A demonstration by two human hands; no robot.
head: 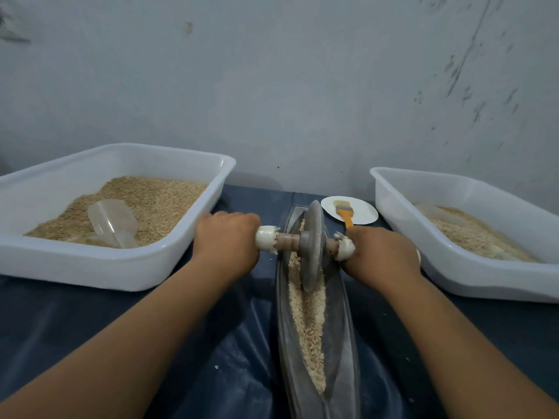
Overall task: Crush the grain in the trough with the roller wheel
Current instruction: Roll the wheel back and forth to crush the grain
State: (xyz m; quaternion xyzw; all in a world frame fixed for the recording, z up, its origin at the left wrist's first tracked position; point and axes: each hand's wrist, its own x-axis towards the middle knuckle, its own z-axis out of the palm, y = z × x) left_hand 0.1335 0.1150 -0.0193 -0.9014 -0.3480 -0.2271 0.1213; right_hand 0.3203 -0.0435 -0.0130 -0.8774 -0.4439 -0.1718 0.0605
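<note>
Left hand and right hand gripped the roller wheel axle, disc standing in the grain along the trough.

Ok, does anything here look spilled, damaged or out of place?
Two small things. A few pale crumbs lie on the dark table cover, left of the trough. The white wrapping on the roller wheel's handles is ragged at its inner ends. Nothing else stands out.

L hand & R hand fisted, arms outstretched.
</note>
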